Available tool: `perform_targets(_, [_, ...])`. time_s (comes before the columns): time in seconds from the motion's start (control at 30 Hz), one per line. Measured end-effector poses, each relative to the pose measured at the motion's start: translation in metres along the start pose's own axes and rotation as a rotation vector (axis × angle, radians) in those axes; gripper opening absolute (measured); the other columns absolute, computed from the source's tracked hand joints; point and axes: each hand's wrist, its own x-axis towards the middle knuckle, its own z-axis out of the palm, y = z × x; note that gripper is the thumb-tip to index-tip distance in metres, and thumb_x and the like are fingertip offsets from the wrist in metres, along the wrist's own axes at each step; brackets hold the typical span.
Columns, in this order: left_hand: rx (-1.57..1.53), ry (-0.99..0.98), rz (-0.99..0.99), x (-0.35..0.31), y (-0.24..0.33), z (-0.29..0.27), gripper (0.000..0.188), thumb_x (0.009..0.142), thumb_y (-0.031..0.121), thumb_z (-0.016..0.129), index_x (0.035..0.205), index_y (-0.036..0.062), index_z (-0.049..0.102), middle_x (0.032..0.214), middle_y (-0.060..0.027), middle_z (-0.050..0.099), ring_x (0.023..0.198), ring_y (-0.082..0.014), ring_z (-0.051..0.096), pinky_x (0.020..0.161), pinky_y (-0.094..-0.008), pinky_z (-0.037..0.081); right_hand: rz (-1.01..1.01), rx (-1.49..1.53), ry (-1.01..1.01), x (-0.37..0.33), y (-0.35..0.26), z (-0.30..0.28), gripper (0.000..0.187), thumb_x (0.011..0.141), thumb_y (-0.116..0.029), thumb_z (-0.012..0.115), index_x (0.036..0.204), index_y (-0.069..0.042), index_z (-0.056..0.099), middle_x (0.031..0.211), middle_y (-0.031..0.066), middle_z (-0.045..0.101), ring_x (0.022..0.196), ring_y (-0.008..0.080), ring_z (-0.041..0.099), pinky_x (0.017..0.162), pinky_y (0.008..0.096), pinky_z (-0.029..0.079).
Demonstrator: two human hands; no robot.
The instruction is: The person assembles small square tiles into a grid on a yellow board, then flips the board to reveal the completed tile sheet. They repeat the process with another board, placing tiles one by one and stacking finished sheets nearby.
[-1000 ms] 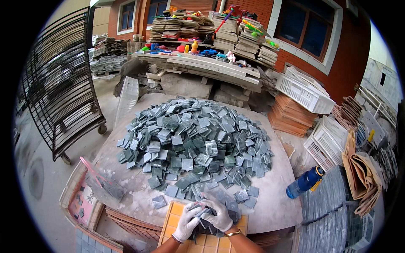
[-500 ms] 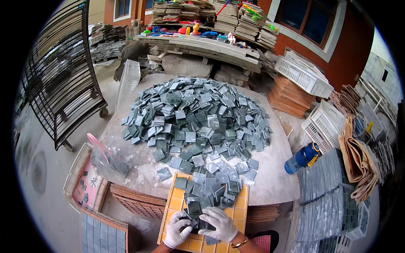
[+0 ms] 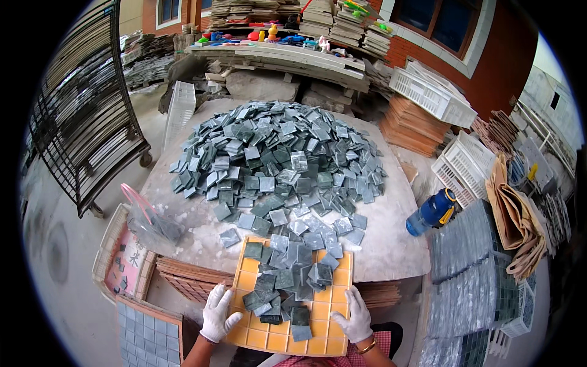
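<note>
A yellow gridded tray (image 3: 330, 333) lies in front of me at the table's near edge, with loose grey-green square tiles (image 3: 284, 278) heaped unevenly over its middle and far part. At the tray's left edge is my left hand (image 3: 217, 315), in a white glove, fingers apart and thumb over the rim. My right hand (image 3: 353, 317), gloved too, is at the right edge with its fingers spread and its thumb over the grid. Neither hand holds a tile. Beyond the tray rises a large pile of similar tiles (image 3: 275, 153) on the pale table (image 3: 391, 244).
A blue bottle (image 3: 431, 212) stands at the table's right edge beside stacked tile sheets (image 3: 465, 275). A clear bag (image 3: 153, 223) with a pink handle sits at the left. White crates (image 3: 434, 95), a black wire rack (image 3: 85, 116) and brown grid trays (image 3: 189, 278) surround the table.
Both hands have left the tiles at the tray's near middle and moved apart to its two sides. Tiles there now lie loose and uncovered. The view has shifted slightly.
</note>
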Motion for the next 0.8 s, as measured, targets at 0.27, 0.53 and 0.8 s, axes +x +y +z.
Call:
perform_targets(0.27, [-0.668, -0.148, -0.304, -0.063, 0.026, 0.039, 0.096, 0.086, 0.051, 0.056, 0.144, -0.0064, 0.006, 0.152, -0.0218, 0.011, 0.142, -0.0291, 0.008, 0.113, -0.0371, 0.01, 0.714, 0.972, 0.195, -0.108, 0.031, 0.031, 0.048, 0.087, -0.015, 0.057, 0.129, 0.004, 0.04, 0.117, 0.0142, 0.056, 0.107, 0.0213, 0.055, 0.092, 0.0332, 0.044])
perform_targets(0.53, [-0.081, -0.054, -0.279, -0.034, 0.017, 0.039, 0.075, 0.084, 0.046, 0.059, 0.138, 0.0004, 0.033, 0.141, -0.025, 0.032, 0.134, -0.0403, 0.026, 0.109, -0.045, 0.024, 0.484, 0.113, -0.042, -0.085, 0.029, 0.02, 0.057, 0.084, -0.028, 0.063, 0.128, 0.002, 0.042, 0.122, 0.0237, 0.051, 0.111, 0.0358, 0.052, 0.094, 0.04, 0.043])
perform_targets(0.8, [0.199, -0.056, -0.011, 0.016, 0.049, 0.029, 0.067, 0.065, 0.027, 0.077, 0.124, 0.0067, 0.05, 0.126, -0.013, 0.051, 0.117, -0.0329, 0.048, 0.097, -0.0437, 0.039, -0.031, -0.079, -0.202, -0.027, -0.005, 0.032, 0.06, 0.074, -0.036, 0.073, 0.122, -0.004, 0.053, 0.118, 0.0157, 0.058, 0.098, 0.03, 0.061, 0.084, 0.0377, 0.049])
